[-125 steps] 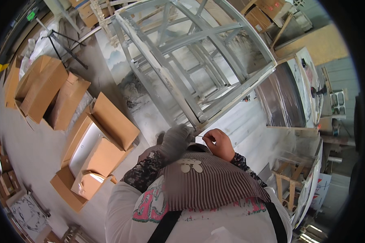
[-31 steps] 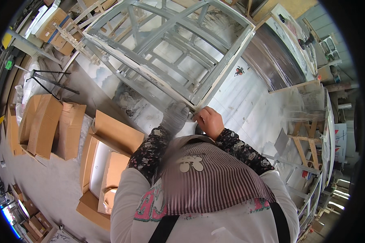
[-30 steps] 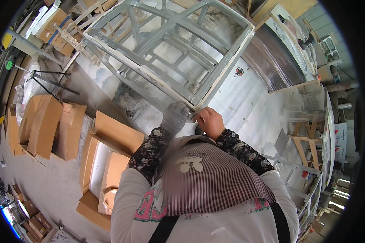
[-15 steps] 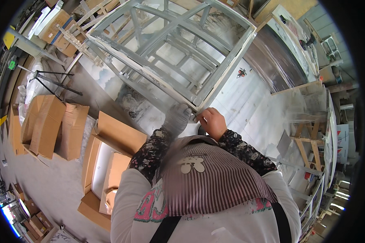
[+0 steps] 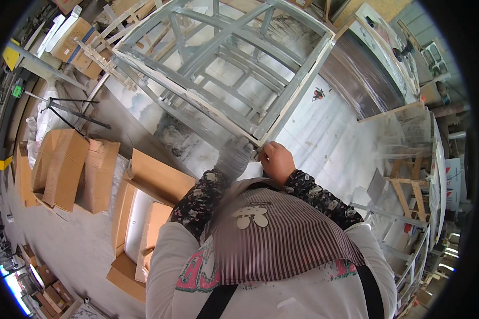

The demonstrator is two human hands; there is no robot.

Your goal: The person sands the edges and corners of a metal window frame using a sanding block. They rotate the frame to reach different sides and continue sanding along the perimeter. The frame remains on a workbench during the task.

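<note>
A grey metal frame with crossing bars and pale edge strips stands in front of me. At its near corner, my gloved left hand has its fingers curled in against the frame. Beside it, my bare right hand is closed, thumb and fingers pinched together just below the same corner. Something small and dark lies between the two hands, too small and covered to name. Patterned dark sleeves cover both forearms.
Opened cardboard boxes stand on the floor at left, with another box nearer me. A black tripod is behind them. On the right are a plastic-wrapped brown panel and a wooden stand. A small red-and-black tool lies beyond the frame corner.
Both hands stay at the frame's near corner. The right hand's fingers have curled in more and shifted slightly left; the view has tilted a little.
</note>
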